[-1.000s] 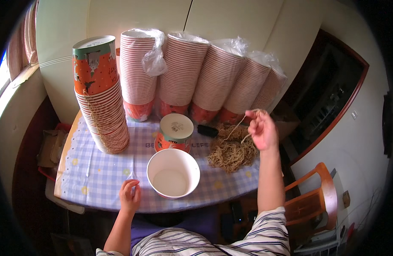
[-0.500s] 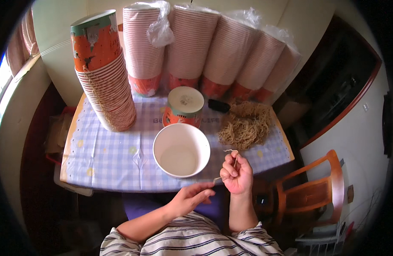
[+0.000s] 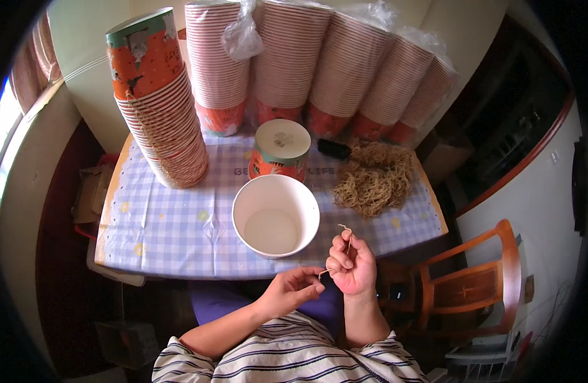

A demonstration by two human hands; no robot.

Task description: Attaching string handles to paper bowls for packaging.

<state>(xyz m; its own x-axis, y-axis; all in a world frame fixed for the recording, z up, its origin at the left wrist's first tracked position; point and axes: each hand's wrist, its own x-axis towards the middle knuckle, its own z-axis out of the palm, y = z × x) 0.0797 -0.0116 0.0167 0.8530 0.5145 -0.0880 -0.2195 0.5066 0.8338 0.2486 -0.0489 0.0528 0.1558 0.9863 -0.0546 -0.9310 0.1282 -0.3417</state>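
Observation:
A short piece of light brown twine (image 3: 351, 237) is pinched in my right hand (image 3: 352, 265), its fingers curled and one end poking above the fingertips. The lower end hangs by the fingertips of my left hand (image 3: 290, 292), whose thumb and fingers are slightly apart around it; contact there is hard to make out. Just beyond my hands a white-lined paper bucket (image 3: 272, 231) stands mouth up, tilted toward me in view. Behind it sits an upturned orange and green paper bucket (image 3: 282, 140). To its right lies a tangled heap of brown twine (image 3: 375, 179).
A tall nested stack of paper buckets (image 3: 160, 121) stands at the left, with twine trailing down its side. Several plastic-wrapped bucket stacks (image 3: 284, 57) line the back. A black object (image 3: 334, 149) lies beside the heap. A wooden chair (image 3: 466, 290) is at the right of the checked tablecloth (image 3: 172, 239).
My left hand's fingers have bent and come closer to the twine's lower end. My right hand has stayed nearly in place, still pinching the twine. The view has shifted slightly.

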